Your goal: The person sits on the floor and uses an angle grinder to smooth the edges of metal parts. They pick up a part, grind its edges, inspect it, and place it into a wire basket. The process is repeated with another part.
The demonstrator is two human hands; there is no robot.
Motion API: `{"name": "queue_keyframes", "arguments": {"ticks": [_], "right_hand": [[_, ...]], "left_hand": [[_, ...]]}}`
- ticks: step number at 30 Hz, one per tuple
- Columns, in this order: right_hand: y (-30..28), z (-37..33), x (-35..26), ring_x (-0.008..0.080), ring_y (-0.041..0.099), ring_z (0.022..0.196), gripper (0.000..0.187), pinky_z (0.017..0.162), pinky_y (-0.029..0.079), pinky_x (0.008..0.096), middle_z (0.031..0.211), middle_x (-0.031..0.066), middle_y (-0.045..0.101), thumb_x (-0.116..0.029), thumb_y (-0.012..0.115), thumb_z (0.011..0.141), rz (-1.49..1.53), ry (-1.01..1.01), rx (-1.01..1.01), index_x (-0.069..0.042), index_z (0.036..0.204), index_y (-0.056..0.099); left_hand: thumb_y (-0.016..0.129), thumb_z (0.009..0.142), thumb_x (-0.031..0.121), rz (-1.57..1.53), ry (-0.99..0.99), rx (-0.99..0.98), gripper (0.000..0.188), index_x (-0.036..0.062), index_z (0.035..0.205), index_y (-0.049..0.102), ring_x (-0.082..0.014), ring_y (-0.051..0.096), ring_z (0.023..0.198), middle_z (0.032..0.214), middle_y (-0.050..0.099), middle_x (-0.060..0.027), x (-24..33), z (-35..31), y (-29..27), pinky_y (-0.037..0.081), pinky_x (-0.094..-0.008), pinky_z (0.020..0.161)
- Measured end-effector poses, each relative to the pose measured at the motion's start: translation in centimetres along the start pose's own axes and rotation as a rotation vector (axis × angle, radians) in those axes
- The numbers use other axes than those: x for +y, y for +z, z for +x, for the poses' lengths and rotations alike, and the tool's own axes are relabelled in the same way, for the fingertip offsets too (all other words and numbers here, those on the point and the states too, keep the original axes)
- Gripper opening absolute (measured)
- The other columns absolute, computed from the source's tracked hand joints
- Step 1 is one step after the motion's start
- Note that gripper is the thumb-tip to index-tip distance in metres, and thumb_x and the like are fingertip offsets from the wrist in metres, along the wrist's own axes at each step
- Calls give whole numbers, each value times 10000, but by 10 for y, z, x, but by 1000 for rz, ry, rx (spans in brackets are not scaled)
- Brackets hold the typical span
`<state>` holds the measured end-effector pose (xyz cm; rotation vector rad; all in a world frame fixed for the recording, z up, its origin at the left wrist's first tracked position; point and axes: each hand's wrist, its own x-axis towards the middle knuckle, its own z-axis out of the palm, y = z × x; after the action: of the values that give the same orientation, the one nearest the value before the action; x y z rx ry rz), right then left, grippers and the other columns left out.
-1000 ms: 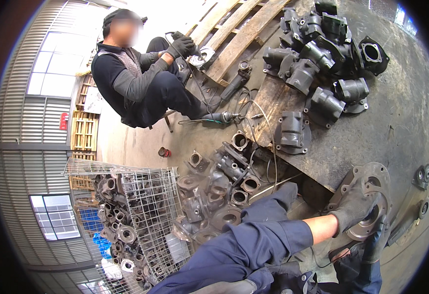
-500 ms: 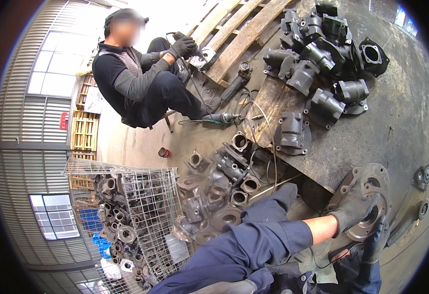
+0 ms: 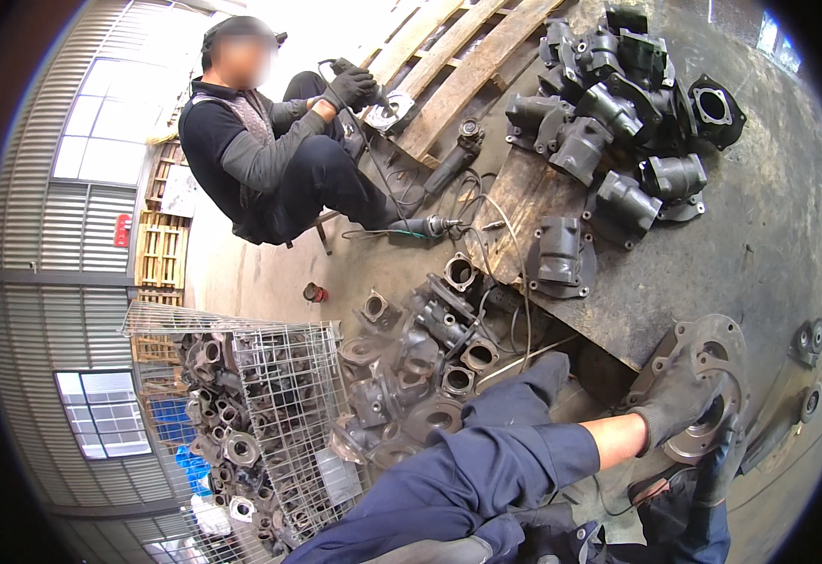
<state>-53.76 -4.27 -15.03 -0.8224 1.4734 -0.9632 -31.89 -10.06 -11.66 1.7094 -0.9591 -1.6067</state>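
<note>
A round grey metal flange casting [image 3: 732, 350] with bolt holes and a large central opening lies by the near edge of the dark work surface. My left hand [image 3: 674, 406], in a dark grey glove, reaches across it from the left, fingers closed over its ring. At the casting's lower right rim, my gloved right hand [image 3: 719, 461] grips the edge; its fingertips are partly hidden. Bare skin shows between the left glove and the navy sleeve.
Several black pipe-like castings [image 3: 608, 141] stand piled on the work surface [image 3: 712, 254]. Rough castings [image 3: 420, 367] lie on the floor beside a loaded wire cage [image 3: 279, 404]. Power tools [image 3: 453, 164] with cables rest nearby. Opposite, a seated person [image 3: 270, 160] holds a tool against a metal part.
Hardly anything differs. Both my hands stay on the flange casting, and the seated person shifts only very slightly.
</note>
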Motion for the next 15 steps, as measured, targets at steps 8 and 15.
{"name": "queue_keyframes", "arguments": {"ticks": [8,15], "right_hand": [[2,0,1,63,599,924,303,816,501,254,1012,-9,684,-305,567,1169,6,9,29,-25,1117,671],[-4,-2,2,61,558,897,317,784,468,263,984,-27,662,-324,589,1154,-87,-1,22,-25,1082,665]], "left_hand": [[710,1023,427,18,-17,-8,777,-43,1562,404,-461,587,1403,1469,597,-340,12,-6,-7,480,-484,1159],[714,1015,440,-76,-32,-44,759,-27,1547,438,-469,617,1364,1413,631,-345,18,-10,-13,504,-499,1122]]}}
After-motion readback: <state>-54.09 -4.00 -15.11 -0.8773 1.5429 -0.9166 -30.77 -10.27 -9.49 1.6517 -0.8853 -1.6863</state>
